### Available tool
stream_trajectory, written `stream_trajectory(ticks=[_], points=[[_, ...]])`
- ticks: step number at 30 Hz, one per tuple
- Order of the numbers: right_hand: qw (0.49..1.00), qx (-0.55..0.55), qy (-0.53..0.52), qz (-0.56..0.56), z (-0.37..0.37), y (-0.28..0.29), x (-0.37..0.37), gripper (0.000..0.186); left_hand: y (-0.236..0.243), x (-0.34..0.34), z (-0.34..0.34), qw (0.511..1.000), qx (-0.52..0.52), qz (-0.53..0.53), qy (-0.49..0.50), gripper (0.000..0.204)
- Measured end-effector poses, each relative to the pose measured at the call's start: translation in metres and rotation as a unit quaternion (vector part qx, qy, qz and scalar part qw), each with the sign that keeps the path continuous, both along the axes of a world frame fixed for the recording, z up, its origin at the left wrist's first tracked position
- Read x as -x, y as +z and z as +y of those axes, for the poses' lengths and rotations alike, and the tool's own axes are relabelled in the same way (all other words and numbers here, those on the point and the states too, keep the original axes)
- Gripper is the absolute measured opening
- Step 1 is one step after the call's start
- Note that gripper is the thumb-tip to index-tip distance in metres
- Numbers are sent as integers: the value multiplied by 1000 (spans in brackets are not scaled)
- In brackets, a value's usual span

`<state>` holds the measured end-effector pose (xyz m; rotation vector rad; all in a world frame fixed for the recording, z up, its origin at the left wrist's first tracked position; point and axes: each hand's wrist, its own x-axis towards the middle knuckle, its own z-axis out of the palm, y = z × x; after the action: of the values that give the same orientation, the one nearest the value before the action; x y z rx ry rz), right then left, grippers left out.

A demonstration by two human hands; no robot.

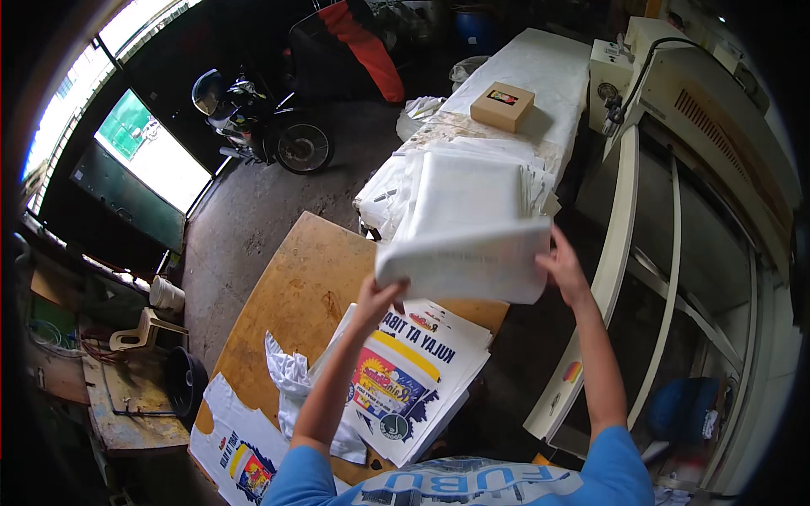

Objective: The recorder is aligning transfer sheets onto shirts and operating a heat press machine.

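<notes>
My left hand (381,293) and my right hand (559,263) grip opposite sides of a white, slightly translucent sheet or folded piece (464,260), raised over the near end of a stack of white pieces (464,185). Below it, printed white sheets (418,392) with colourful designs lie piled on a wooden table (270,291). A crumpled white cloth (291,371) is left of that pile, and another printed piece (219,447) lies at the table's lower left.
A cardboard box (494,114) sits on the long white-covered table (544,76). A large cream machine frame (620,253) stands close on my right. A motorcycle (261,126) is by the open doorway, and a plastic chair (143,329) and black tub (181,388) stand at left.
</notes>
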<state>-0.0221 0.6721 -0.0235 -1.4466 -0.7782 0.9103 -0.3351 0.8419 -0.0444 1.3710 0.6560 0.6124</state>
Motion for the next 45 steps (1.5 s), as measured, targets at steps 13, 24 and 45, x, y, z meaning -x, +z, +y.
stream_trajectory(ticks=[13,24,45], points=[[953,56,-225,-197,136,-99,-86,49,-73,-113,120,992,-20,-34,118,62],[809,143,-233,-520,141,-145,-73,61,-161,-123,106,935,-217,230,160,32],[798,31,114,-591,188,-147,32,63,-139,30,-71,834,-352,410,110,41]])
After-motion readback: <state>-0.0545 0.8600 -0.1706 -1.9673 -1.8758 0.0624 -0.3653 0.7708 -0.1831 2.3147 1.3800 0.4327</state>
